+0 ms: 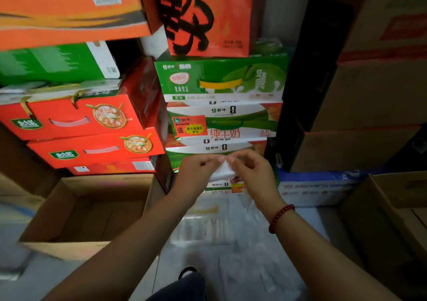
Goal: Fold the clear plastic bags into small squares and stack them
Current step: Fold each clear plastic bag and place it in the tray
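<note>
Both my hands are raised in front of stacked cartons, holding one clear plastic bag (223, 172) folded small between them. My left hand (196, 173) pinches its upper left edge with curled fingers. My right hand (250, 173) pinches the upper right edge, and a red bead bracelet (280, 217) sits on that wrist. Below my hands, a pile of loose clear plastic bags (231, 243) lies on the floor, blurred; a row of folded ones (203, 229) seems to lie at its far side.
An open brown cardboard box (90, 208) stands on the floor at left. Another cardboard box (392, 208) is at right. Red cartons (76, 120) and green milk cartons (219, 81) are stacked straight ahead. My shoe (188, 271) shows at the bottom.
</note>
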### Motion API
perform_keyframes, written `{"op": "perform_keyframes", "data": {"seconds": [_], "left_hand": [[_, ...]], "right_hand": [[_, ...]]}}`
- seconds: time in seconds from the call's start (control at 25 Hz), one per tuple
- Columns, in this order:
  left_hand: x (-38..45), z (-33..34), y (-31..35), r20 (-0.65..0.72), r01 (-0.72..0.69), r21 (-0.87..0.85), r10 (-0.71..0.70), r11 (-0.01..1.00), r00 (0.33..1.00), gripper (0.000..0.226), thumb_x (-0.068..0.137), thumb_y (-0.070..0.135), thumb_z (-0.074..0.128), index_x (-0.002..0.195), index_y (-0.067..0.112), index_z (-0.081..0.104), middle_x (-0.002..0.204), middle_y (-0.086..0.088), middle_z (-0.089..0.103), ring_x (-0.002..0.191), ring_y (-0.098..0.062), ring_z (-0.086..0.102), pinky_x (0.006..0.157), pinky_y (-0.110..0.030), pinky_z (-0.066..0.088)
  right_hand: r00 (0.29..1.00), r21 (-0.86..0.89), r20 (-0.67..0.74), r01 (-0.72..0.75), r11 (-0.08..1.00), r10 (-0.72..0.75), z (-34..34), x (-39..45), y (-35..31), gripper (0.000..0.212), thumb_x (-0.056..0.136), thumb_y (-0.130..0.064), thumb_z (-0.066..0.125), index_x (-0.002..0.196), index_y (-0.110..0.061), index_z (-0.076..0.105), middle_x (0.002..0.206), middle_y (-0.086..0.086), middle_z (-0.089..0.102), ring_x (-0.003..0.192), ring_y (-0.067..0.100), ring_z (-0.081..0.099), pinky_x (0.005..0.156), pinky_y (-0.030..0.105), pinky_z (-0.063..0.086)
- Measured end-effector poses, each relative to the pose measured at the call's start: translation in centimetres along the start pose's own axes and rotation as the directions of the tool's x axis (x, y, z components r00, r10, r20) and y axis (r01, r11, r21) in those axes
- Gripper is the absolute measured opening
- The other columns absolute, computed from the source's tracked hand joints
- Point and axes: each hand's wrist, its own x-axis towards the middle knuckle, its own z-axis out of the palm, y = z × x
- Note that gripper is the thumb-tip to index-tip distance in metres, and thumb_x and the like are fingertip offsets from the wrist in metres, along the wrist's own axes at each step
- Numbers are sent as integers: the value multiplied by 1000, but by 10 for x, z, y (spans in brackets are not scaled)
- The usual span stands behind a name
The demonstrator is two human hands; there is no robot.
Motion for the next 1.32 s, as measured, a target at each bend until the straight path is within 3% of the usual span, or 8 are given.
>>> {"op": "perform_keyframes", "data": {"seconds": [0.2, 0.36, 0.44, 0.68, 0.88, 1.0, 1.16, 1.32], "left_hand": [[14, 3, -64, 29, 203, -148, -201, 968, 979, 11, 89, 16, 64, 90, 12, 74, 89, -4, 73, 83, -11, 64, 79, -27, 51], [21, 7, -116, 84, 415, -458, -426, 787, 901, 9, 89, 3, 60, 91, 3, 69, 90, -11, 69, 82, -18, 66, 63, -23, 56], [20, 9, -138, 48, 430, -524, -479, 735, 877, 10, 87, -3, 59, 87, 1, 69, 88, -12, 70, 78, -18, 68, 62, -22, 56], [15, 16, -207, -107, 484, -333, -543, 809, 833, 21, 85, -1, 63, 82, 16, 74, 88, 1, 74, 86, -13, 68, 83, -26, 54], [13, 16, -245, -155, 490, -320, -555, 811, 817, 21, 83, -1, 66, 78, 17, 74, 78, 6, 72, 68, -2, 65, 62, -12, 49], [6, 16, -268, -139, 537, -378, -620, 754, 772, 13, 82, -3, 67, 83, 9, 73, 78, -3, 72, 66, -10, 67, 59, -17, 53], [-6, 21, -298, -129, 599, -310, -656, 739, 743, 15, 82, -6, 63, 84, 6, 72, 76, -4, 71, 67, -18, 69, 62, -24, 58], [-18, 30, -322, -188, 555, -19, -548, 832, 815, 15, 82, 7, 65, 78, 20, 72, 77, 13, 69, 66, 2, 64, 65, -11, 50]], "right_hand": [[998, -75, 2, -58, 996, 58, 17, 14, 56, 19, 88, -5, 61, 73, -16, 58, 71, 1, 59, 67, 9, 56, 59, 22, 50], [997, -186, 9, -76, 980, 79, 29, 28, 103, 27, 87, -6, 61, 68, -21, 49, 71, 2, 58, 70, 21, 55, 68, 37, 49], [996, -227, 25, -83, 970, 91, 34, 28, 126, 30, 88, -6, 61, 67, -21, 45, 66, -1, 55, 62, 9, 52, 62, 29, 46], [977, -298, 72, -169, 939, 199, 59, 26, 192, 23, 88, -4, 58, 72, -14, 46, 68, -4, 55, 60, 4, 48, 56, 11, 39], [963, -306, 64, -232, 923, 263, 69, 34, 232, 30, 83, 1, 61, 65, -21, 52, 68, -1, 57, 68, 17, 55, 68, 36, 51], [939, -347, 87, -284, 894, 332, 73, 39, 251, 29, 82, 2, 64, 66, -21, 60, 69, -6, 60, 67, 10, 56, 70, 32, 54], [929, -598, 221, -110, 794, 296, 77, 53, 269, 16, 83, 3, 61, 81, -8, 72, 79, -8, 63, 70, -2, 54, 66, 0, 38], [889, -757, 337, 61, 650, 309, 84, 62, 294, 22, 85, 4, 56, 88, -8, 74, 94, 5, 72, 90, 17, 64, 77, 12, 39]]}}
